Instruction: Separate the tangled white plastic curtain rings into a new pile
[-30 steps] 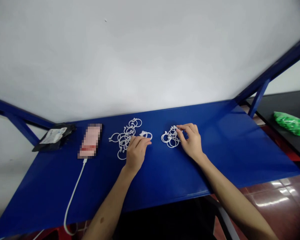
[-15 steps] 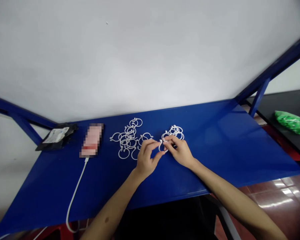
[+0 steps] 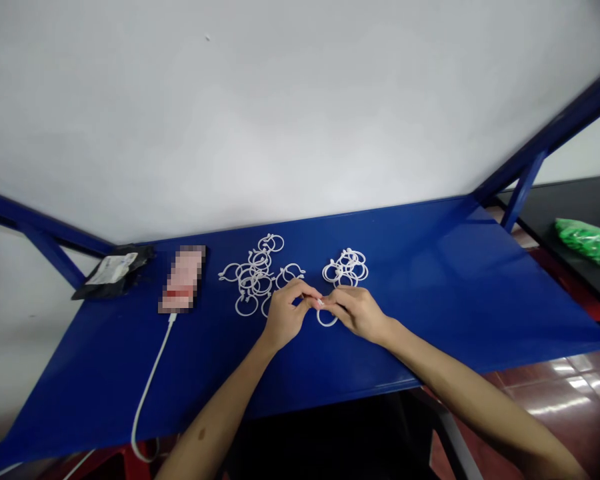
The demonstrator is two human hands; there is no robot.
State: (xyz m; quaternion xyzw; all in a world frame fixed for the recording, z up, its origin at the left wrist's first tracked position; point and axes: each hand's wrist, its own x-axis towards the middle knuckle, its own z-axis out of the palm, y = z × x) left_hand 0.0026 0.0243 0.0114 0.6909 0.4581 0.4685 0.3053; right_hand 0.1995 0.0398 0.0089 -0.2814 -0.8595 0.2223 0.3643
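Both hands meet over the middle of the blue table (image 3: 430, 293) and pinch one white plastic ring (image 3: 326, 319) between them. My left hand (image 3: 285, 313) grips its left end with thumb and fingertips. My right hand (image 3: 357, 312) pinches the right end, fingers curled. A loose heap of white rings (image 3: 253, 277) lies just beyond my left hand. A smaller, tighter pile of white rings (image 3: 346, 266) lies just beyond my right hand.
A phone (image 3: 183, 288) lies at the left with a white cable (image 3: 147, 387) running off the front edge. A black packet (image 3: 113, 272) sits at the far left corner. A green bag (image 3: 587, 241) rests on a dark surface to the right. Blue frame bars rise at both sides.
My hands left the two piles, came together and drew back toward me. They now hold a single ring between them, nearer the front than half a second ago.
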